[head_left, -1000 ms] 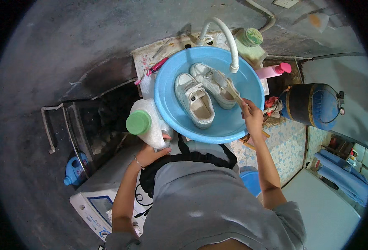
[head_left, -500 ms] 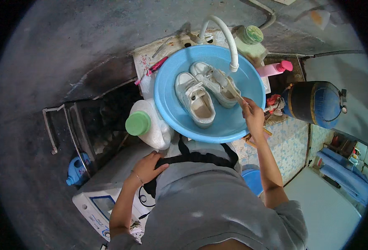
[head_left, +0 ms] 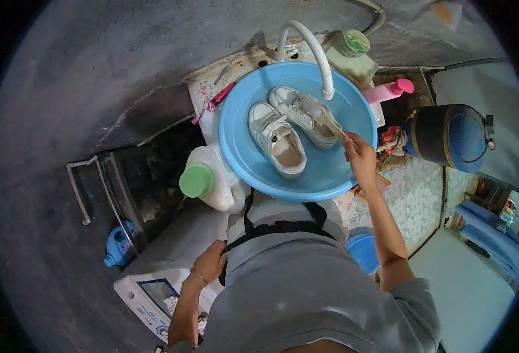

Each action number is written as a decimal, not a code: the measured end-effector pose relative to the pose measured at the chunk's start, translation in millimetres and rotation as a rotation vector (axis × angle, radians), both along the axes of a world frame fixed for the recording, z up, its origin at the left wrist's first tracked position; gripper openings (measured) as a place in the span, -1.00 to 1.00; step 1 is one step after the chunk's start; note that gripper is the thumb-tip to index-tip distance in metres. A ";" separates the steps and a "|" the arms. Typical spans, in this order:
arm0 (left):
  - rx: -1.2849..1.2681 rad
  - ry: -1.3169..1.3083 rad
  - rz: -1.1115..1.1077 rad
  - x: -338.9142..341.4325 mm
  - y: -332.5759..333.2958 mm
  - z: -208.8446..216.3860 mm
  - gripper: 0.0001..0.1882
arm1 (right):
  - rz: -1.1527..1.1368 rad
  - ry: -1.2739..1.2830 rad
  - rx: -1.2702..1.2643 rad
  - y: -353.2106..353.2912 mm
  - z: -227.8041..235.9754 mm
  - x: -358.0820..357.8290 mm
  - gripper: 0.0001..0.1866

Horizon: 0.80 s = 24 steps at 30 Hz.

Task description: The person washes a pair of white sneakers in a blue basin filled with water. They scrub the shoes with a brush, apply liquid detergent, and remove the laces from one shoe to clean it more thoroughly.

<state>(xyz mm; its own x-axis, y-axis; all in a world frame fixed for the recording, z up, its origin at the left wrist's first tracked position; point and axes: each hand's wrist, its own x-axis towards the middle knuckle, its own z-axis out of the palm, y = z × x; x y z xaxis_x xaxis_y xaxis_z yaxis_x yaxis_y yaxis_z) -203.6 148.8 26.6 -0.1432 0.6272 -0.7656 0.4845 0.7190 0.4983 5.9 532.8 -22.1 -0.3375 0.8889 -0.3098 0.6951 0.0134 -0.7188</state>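
The right hand (head_left: 362,162) has its fingers clamped on the handle of a scrubbing brush (head_left: 332,124), whose head lies against the upper part of the right-hand white sneaker (head_left: 318,136). That shoe sits beside the other white sneaker (head_left: 269,134), both soles down and toes pointing away from the person, inside a round light-blue plastic basin (head_left: 242,160). The left hand (head_left: 211,262) is at the person's waist, just beside a black strap (head_left: 271,228); whether its fingers are together or grip anything, I cannot tell. A white jug with a green cap (head_left: 221,191) stands just beside the basin's near-left rim. Over the basin's far side arches a white faucet (head_left: 316,44), and a stained white tabletop (head_left: 203,82) shows behind and left of it, bearing a pink brush-like item (head_left: 222,94). To the right are a green-lidded tub (head_left: 352,59) and a pink pump bottle (head_left: 385,92).
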 end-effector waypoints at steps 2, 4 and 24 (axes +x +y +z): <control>-0.031 -0.036 0.056 6.1 -11.4 -0.8 -0.75 | 0.006 0.048 0.001 1.1 -3.3 2.0 -0.63; -0.038 -0.091 0.095 8.8 -14.4 -0.5 -0.76 | 0.008 0.019 0.015 0.2 0.6 -1.2 -0.64; 0.766 0.260 0.628 -64.4 114.3 -1.8 -0.23 | -0.007 0.068 0.062 -3.5 -5.0 3.2 -0.65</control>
